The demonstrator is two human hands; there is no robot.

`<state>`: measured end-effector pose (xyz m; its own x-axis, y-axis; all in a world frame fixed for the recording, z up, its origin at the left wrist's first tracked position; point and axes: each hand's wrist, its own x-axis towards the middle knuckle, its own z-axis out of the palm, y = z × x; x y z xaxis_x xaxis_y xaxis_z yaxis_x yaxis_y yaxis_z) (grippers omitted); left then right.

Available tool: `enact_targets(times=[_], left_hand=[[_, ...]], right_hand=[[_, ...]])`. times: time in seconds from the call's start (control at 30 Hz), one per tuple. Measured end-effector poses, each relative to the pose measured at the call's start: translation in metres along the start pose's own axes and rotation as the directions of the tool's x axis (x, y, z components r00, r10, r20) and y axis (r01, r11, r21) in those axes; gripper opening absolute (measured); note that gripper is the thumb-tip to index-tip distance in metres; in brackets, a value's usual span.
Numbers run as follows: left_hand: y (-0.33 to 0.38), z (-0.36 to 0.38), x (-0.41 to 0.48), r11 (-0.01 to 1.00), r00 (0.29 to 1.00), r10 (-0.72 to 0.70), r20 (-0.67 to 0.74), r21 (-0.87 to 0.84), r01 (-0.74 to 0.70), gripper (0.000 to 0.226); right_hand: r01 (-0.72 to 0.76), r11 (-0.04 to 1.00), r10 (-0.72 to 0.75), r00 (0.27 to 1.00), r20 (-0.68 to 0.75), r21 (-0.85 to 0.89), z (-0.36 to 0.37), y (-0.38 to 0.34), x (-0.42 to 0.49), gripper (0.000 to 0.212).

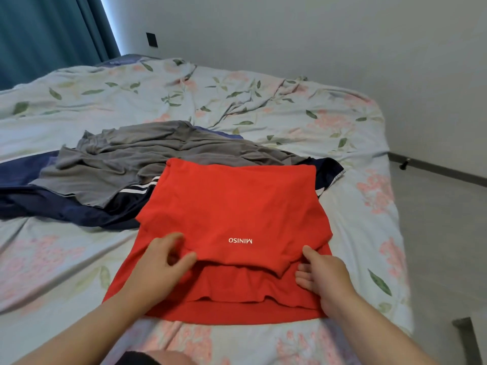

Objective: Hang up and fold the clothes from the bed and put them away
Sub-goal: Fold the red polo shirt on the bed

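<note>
While both hands work at the near end of the red shirt (232, 206), I record the following. The left hand (166, 262) has its fingers curled, with the thumb and forefinger pinching the left corner of the shirt's folded-over upper layer. The right hand (320, 276) grips the right corner of the same layer, thumb on top and fingers tucked beneath the fold. The shirt lies flat on the near centre of the bed (263, 101), its white MINISO lettering (240, 240) reading upside down from my view. Its far edge overlaps a navy garment with white stripes (79, 209). A crumpled grey garment (126, 159) lies on top of the navy one, to the far left of the shirt. The bed carries a pale floral sheet, wrinkled toward the far side. A teal curtain (52, 30) hangs at the far left, with a dark wall plate (151, 39) just beside it. Grey floor (442, 233) shows on the right.
</note>
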<state>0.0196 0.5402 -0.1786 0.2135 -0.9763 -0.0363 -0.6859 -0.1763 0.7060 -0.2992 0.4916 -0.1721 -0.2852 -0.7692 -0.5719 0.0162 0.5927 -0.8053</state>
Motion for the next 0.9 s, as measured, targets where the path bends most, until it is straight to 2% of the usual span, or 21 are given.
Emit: enact_targets(times=[0.03, 0.07, 0.1, 0.13, 0.2, 0.23, 0.27, 0.4, 0.47, 0.57, 0.63, 0.73, 0.8, 0.9], left_hand=[[0.005, 0.001, 0.004, 0.941, 0.977, -0.214, 0.004, -0.269, 0.207, 0.033], [0.012, 0.0, 0.009, 0.781, 0.923, -0.375, 0.08, -0.509, 0.361, 0.03], [0.018, -0.004, 0.014, 0.603, 0.86, -0.481, 0.168, -0.649, 0.464, 0.028], [0.024, -0.008, 0.019, 0.449, 0.804, -0.545, 0.239, -0.726, 0.52, 0.024], [0.032, -0.014, 0.025, 0.228, 0.714, -0.624, 0.318, -0.799, 0.556, 0.031], [0.034, -0.014, 0.027, 0.166, 0.684, -0.648, 0.336, -0.813, 0.557, 0.035], [0.036, -0.013, 0.03, 0.146, 0.665, -0.666, 0.339, -0.814, 0.562, 0.035], [0.038, -0.01, 0.038, 0.271, 0.641, -0.709, 0.296, -0.724, 0.634, 0.017], [0.037, -0.009, 0.04, 0.346, 0.638, -0.727, 0.252, -0.669, 0.658, 0.021], [0.04, -0.003, 0.041, 0.429, 0.681, -0.683, 0.263, -0.611, 0.666, 0.021], [0.041, -0.001, 0.04, 0.471, 0.718, -0.642, 0.27, -0.599, 0.647, 0.028], [0.039, -0.004, 0.036, 0.546, 0.751, -0.597, 0.281, -0.543, 0.638, 0.036], [0.039, -0.007, 0.032, 0.56, 0.746, -0.58, 0.328, -0.504, 0.658, 0.029], [0.038, -0.017, 0.022, 0.524, 0.741, -0.547, 0.39, -0.53, 0.667, 0.021]], right_hand=[[-0.102, 0.989, 0.096, 0.994, 0.057, 0.108, 0.001, -0.007, 0.001, 0.026], [-0.169, 0.968, 0.15, 0.982, 0.115, 0.185, 0.003, -0.012, 0.002, 0.022], [-0.217, 0.945, 0.18, 0.97, 0.165, 0.245, 0.005, -0.016, 0.002, 0.019], [-0.248, 0.924, 0.196, 0.961, 0.195, 0.29, 0.007, -0.018, 0.003, 0.017], [-0.265, 0.904, 0.207, 0.958, 0.198, 0.337, 0.013, -0.018, 0.005, 0.015], [-0.254, 0.904, 0.2, 0.962, 0.186, 0.345, 0.017, -0.017, 0.005, 0.015], [-0.232, 0.911, 0.181, 0.968, 0.175, 0.34, 0.021, -0.015, 0.005, 0.014], [-0.11, 0.946, 0.068, 0.987, 0.145, 0.305, 0.031, -0.013, 0.003, 0.011], [-0.075, 0.956, 0.031, 0.987, 0.157, 0.283, 0.032, -0.015, 0.005, 0.013], [-0.079, 0.985, 0.042, 0.971, 0.235, 0.151, 0.033, -0.013, 0.006, 0.018], [-0.058, 0.997, 0.043, 0.974, 0.223, 0.058, 0.035, -0.01, 0.006, 0.022], [-0.015, 1.0, 0.012, 0.977, 0.211, 0.015, 0.037, -0.009, 0.004, 0.024], [-0.022, 1.0, 0.018, 0.966, 0.257, 0.014, 0.036, -0.01, 0.0, 0.028], [-0.021, 0.999, 0.029, 0.96, 0.278, -0.03, 0.025, -0.013, -0.007, 0.029]])
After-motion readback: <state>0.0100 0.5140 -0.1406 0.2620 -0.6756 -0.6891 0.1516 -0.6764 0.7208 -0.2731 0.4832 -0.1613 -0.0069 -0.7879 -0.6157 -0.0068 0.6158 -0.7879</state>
